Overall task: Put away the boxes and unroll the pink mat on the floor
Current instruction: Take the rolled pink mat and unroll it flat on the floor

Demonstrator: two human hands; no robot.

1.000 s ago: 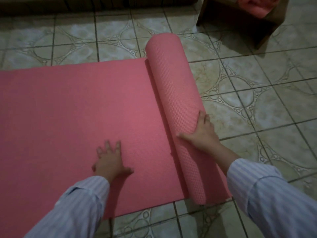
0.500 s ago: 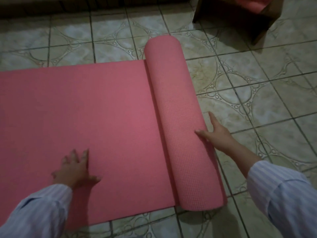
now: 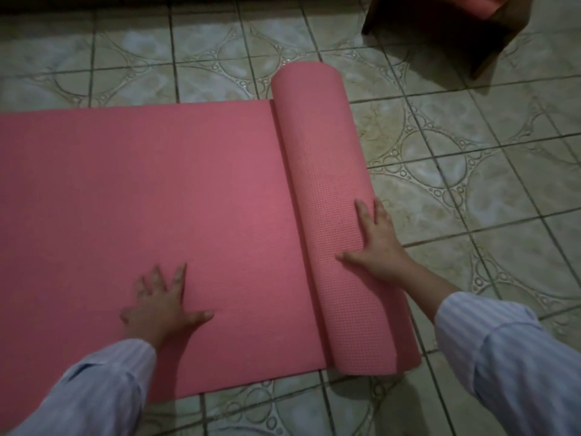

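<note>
1. The pink mat lies partly unrolled on the tiled floor, its flat stretch running off the left edge of the head view.
2. The part of the mat that is wound up forms a thick roll along the right end of the flat stretch, running from the far side of the mat to the near side.
3. The left hand rests palm down on the flat stretch near its front edge, fingers spread and open, gripping nothing.
4. The right hand lies open on the roll's right flank, fingers pointing away from the person and thumb stretched across the top of the roll; it presses against the roll without closing around it.
5. Both forearms wear pale striped sleeves, which enter from the lower corners.
6. A dark wooden piece of furniture stands on the floor at the upper right, well apart from the mat, with something pink on it, cut off by the picture's top edge.
7. No boxes are in view.
</note>
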